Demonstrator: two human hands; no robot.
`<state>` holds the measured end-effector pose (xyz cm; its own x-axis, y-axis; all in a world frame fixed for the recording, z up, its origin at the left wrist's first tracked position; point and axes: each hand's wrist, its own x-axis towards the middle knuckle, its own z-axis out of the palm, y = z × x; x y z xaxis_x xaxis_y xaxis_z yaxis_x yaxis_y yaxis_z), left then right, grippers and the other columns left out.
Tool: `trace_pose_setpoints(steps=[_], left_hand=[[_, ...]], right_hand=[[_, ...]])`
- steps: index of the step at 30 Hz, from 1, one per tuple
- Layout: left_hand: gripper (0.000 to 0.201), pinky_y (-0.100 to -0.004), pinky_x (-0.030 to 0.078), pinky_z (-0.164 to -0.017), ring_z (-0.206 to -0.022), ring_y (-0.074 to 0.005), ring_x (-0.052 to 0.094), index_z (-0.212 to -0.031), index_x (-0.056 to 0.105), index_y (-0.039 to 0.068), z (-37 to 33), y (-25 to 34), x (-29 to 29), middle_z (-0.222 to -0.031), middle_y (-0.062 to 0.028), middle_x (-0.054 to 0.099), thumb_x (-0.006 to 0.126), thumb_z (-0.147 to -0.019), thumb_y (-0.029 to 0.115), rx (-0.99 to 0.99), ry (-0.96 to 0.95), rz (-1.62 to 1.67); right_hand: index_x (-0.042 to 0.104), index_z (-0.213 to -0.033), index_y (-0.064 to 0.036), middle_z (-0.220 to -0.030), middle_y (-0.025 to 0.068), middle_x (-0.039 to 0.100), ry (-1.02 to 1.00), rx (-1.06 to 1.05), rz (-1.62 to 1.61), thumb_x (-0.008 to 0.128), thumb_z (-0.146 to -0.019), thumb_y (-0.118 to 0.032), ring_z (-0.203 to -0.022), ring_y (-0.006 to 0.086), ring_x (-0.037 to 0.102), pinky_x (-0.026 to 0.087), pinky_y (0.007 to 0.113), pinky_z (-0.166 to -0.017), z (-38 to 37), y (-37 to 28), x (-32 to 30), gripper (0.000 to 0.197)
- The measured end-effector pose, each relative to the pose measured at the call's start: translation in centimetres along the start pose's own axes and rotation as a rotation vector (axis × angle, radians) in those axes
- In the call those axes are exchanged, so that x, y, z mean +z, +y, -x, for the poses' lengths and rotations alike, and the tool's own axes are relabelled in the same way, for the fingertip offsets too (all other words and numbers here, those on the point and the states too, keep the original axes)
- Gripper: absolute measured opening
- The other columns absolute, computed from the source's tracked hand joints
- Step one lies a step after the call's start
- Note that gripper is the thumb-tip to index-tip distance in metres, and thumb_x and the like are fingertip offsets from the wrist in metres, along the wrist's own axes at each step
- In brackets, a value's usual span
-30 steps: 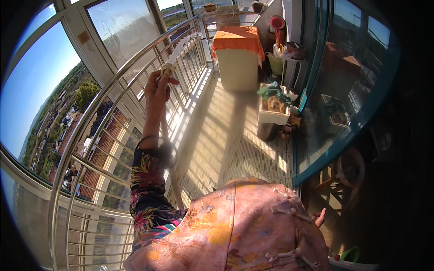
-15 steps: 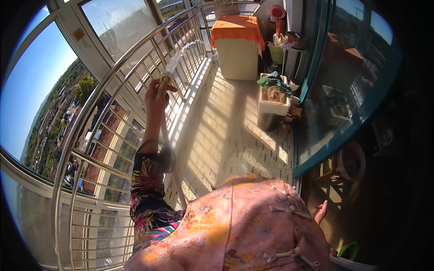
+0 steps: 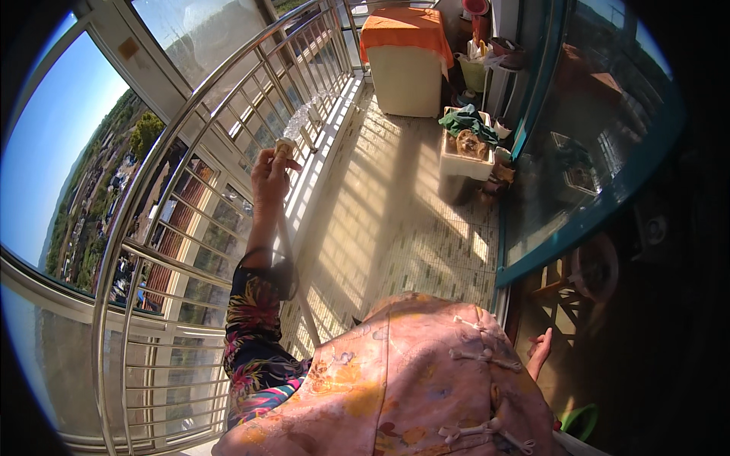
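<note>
Clearly, the pale, cream-coloured hose (image 3: 306,311) is up in front of the person, beside the shiny metal railing (image 3: 171,262). Its pale mouth (image 3: 284,147) is in the left hand (image 3: 270,176), whose fingers and thumb are closed around it. Clear water (image 3: 303,118) sprays forward toward the lower bars. A dark sleeve with bright floral print (image 3: 258,327) covers that arm. Low at the right, the right hand (image 3: 541,348) is beside the pink, flower-patterned garment (image 3: 426,365), one finger extended; I cannot tell whether it holds anything. Sunlit stripes cross the patterned tile floor (image 3: 365,197). Beyond stand a white box-shaped unit (image 3: 407,87) under an orange cloth (image 3: 407,34) and a white rectangular tub (image 3: 462,169) topped with green fabric (image 3: 464,119).
</note>
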<state>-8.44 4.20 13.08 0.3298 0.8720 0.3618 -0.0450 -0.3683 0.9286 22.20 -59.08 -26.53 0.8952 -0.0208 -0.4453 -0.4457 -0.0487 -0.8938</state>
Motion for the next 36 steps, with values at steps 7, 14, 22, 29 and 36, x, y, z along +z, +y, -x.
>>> trace_pose_setpoints(steps=[7,14,22,29,36], left_hand=[[0.023,-0.0223,0.034,-0.046,-0.050,-0.0050,0.046,-0.092,0.059,0.004,1.7,-1.3,-1.5,-0.069,-0.0056,0.067,0.059,-0.096,0.027,-0.099,0.073,-0.191],[0.026,-0.0219,0.031,-0.039,-0.042,-0.0049,0.043,-0.090,0.056,0.006,3.0,-2.2,-2.2,-0.067,-0.0067,0.066,0.060,-0.096,0.031,-0.156,0.078,-0.205],[0.018,-0.0192,0.026,-0.033,-0.040,-0.0014,0.038,-0.096,0.059,0.008,4.3,-0.5,-0.4,-0.073,-0.0047,0.066,0.057,-0.098,0.026,-0.194,-0.030,-0.096],[0.019,-0.0183,0.023,-0.037,-0.041,-0.0017,0.034,-0.106,0.056,0.005,4.2,0.1,1.7,-0.075,-0.0069,0.067,0.048,-0.101,0.022,-0.088,-0.210,0.182],[0.020,-0.0184,0.031,-0.041,-0.047,-0.0027,0.041,-0.104,0.059,0.004,3.5,0.2,3.2,-0.076,-0.0063,0.066,0.053,-0.099,0.023,-0.153,-0.228,0.291]], right_hand=[[0.040,-0.059,-0.0172,-0.049,0.0031,0.052,-0.008,0.055,0.035,0.054,-0.088,-0.063,-0.034,0.0068,0.025,0.013,0.027,-0.036,0.1,-1.2,1.4,0.055],[0.044,-0.058,-0.0149,-0.048,0.0047,0.051,-0.020,0.039,0.075,0.057,-0.087,-0.062,-0.034,0.0087,0.028,0.016,0.027,-0.035,0.2,-1.9,2.4,0.056],[0.044,-0.056,-0.0120,-0.052,0.0071,0.057,-0.072,-0.021,0.122,0.057,-0.088,-0.058,-0.034,0.0098,0.029,0.021,0.028,-0.035,0.2,-1.8,3.0,0.057],[0.041,-0.059,-0.0144,-0.052,0.0058,0.056,-0.031,0.023,0.100,0.055,-0.091,-0.054,-0.034,0.0063,0.027,0.014,0.026,-0.035,2.9,-2.5,-0.1,0.053],[0.043,-0.058,-0.0117,-0.053,0.0076,0.057,0.074,0.017,0.054,0.055,-0.090,-0.058,-0.033,0.0091,0.029,0.020,0.028,-0.033,6.5,-0.7,-0.1,0.057]])
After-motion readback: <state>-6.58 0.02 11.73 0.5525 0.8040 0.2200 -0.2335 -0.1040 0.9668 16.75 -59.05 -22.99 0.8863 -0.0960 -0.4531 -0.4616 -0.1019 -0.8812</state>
